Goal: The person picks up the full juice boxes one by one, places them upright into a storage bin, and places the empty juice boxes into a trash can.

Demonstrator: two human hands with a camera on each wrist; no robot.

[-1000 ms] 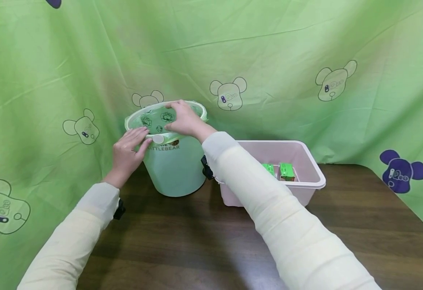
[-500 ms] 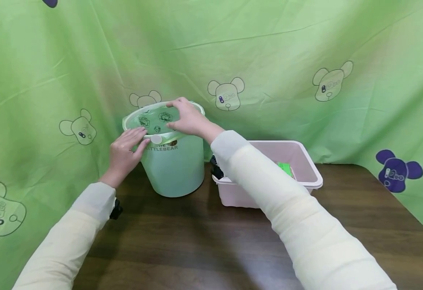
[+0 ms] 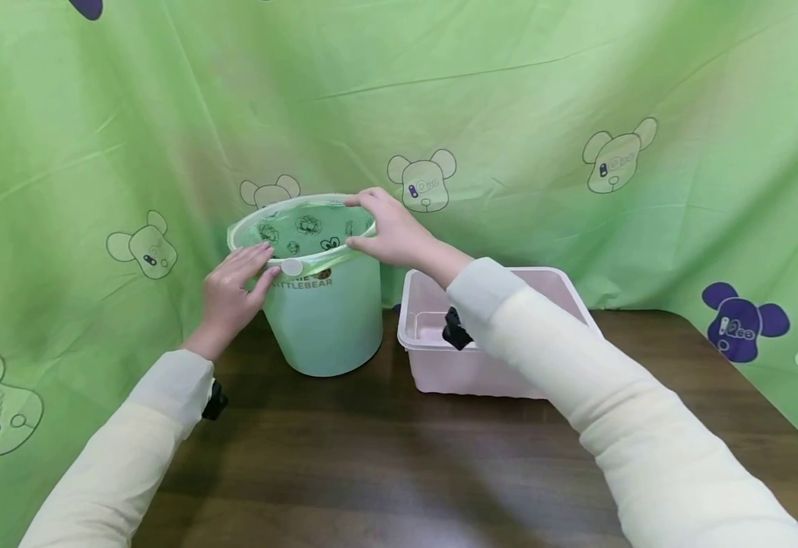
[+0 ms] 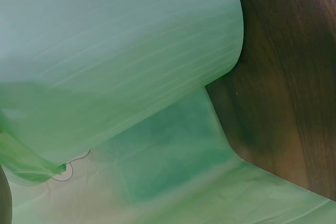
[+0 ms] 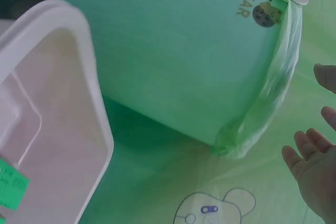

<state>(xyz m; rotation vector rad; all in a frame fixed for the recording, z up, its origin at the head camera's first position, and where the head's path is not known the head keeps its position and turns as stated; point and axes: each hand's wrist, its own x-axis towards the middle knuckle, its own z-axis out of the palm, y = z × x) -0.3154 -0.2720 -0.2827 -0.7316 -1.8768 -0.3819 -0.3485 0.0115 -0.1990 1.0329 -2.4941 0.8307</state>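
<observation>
A pale green trash bin (image 3: 323, 327) stands on the table with a thin green bag (image 3: 316, 221) lining it. The bag's edge is folded over the rim, and dark line drawings show inside. My left hand (image 3: 234, 293) holds the near left rim, fingers over the edge and thumb outside, beside a round white tab (image 3: 292, 266). Over the bin's right side is my right hand (image 3: 399, 232), fingers and thumb spread. In the right wrist view, the right hand (image 5: 317, 182) is apart from the rim and holds nothing. The left wrist view shows mostly the bin's wall (image 4: 131, 51).
A pale pink plastic basin (image 3: 467, 373) stands right of the bin, partly behind my right forearm. Inside it, a green box (image 5: 11, 184) shows in the right wrist view. Behind hangs a green curtain (image 3: 508, 91) with bear-head prints. The table (image 3: 344, 464) is dark wood.
My right hand has moved right, from over the bin's opening to its right rim. My right forearm now covers the green boxes in the basin. The left hand keeps its place on the rim.
</observation>
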